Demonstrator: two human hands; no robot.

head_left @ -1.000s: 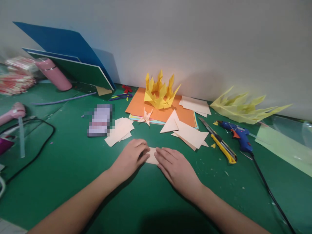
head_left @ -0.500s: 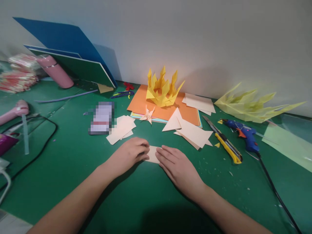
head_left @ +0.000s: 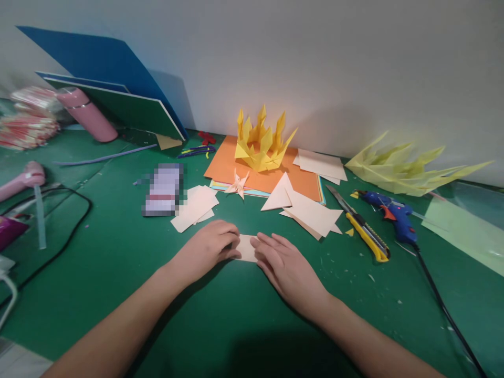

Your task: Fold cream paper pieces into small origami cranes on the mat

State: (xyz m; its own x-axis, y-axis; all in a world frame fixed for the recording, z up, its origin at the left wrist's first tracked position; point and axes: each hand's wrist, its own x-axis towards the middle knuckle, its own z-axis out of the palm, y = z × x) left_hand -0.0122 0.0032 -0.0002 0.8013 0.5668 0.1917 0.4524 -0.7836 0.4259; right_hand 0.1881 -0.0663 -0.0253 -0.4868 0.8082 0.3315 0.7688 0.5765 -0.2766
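Note:
A small pale peach strip of paper (head_left: 248, 248) lies on the green table, with its two ends under my hands. My left hand (head_left: 214, 244) pinches the left end, fingers bent and thumb low against the table side. On the right end, my right hand (head_left: 285, 265) grips the paper with curved fingertips; that end is hidden beneath them. Behind lie more peach paper pieces (head_left: 195, 206), a folded paper triangle (head_left: 279, 194) and further peach sheets (head_left: 315, 212). A small folded peach star-like shape (head_left: 238, 185) rests at the edge of a stack of coloured paper (head_left: 220, 168).
A yellow paper crown (head_left: 262, 155) stands on the stack. To the right lie a yellow utility knife (head_left: 366, 236), a blue glue gun (head_left: 397, 212) with its cord, and a pale yellow folded piece (head_left: 409, 170). Leftward are a blurred-out phone (head_left: 163, 189), a pink glue gun (head_left: 23, 178) and a pink bottle (head_left: 88, 115).
The fingers of my right hand have lifted and curled a little, from lying flatter on the paper. My left hand keeps its hold. The view has shifted very slightly.

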